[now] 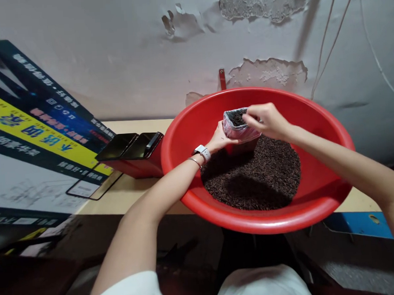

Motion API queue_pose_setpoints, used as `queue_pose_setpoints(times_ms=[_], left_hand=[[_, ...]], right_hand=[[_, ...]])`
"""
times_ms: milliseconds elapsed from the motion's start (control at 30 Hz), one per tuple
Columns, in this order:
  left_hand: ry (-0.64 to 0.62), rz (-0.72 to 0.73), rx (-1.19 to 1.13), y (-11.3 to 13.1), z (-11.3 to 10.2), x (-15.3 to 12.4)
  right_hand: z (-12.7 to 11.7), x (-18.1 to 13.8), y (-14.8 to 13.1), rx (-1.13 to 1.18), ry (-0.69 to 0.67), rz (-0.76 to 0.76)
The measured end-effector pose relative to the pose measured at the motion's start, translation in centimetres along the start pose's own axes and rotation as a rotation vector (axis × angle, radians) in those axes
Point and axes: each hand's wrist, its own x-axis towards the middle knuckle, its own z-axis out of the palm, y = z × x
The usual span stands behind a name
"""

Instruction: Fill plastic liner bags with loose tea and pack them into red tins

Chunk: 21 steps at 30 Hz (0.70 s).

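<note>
A big red basin rests on a table edge and holds a heap of dark loose tea leaves. Above the heap I hold a small clear plastic bag, filled with the same dark leaves. My left hand, with a watch and thin bracelet on the wrist, grips the bag's left side from below. My right hand is closed in a pinch at the bag's open top rim.
A red device with a black tray top stands just left of the basin on the light wooden table. A large printed cardboard box leans at the left. The peeling wall is close behind, with cords at upper right.
</note>
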Motion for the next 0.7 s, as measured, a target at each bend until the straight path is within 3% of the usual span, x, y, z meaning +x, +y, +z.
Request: queue_pose_setpoints(times_ms=[100,167,233,333,500,700], left_hand=[[0.001,-0.013,0.019,-0.3,-0.2,0.1],[-0.009,-0.016,0.034,-0.4,-0.3,0.1],[-0.014,-0.017,0.046,-0.6,-0.4,0.2],[-0.016,-0.015,0.06,-1.1,-0.6,0.3],[-0.012,-0.002,0.083,-1.8,-0.8,0.4],[-0.016,0.014,0.133,-1.5,-0.9,0.3]], right_hand=[[3.2,-2.7,-1.0,0.002,-0.498,0.013],[5.5,-4.2,-0.7,-0.035,-0.879,0.107],[7.2,-5.4,0.0,-0.084,-1.131,0.242],[8.7,-6.5,0.9,-0.067,-1.222,0.392],[9.4,-7.0,0.8,0.237,-1.325,0.566],[9.3,-7.0,0.1,0.25,-1.501,0.406]])
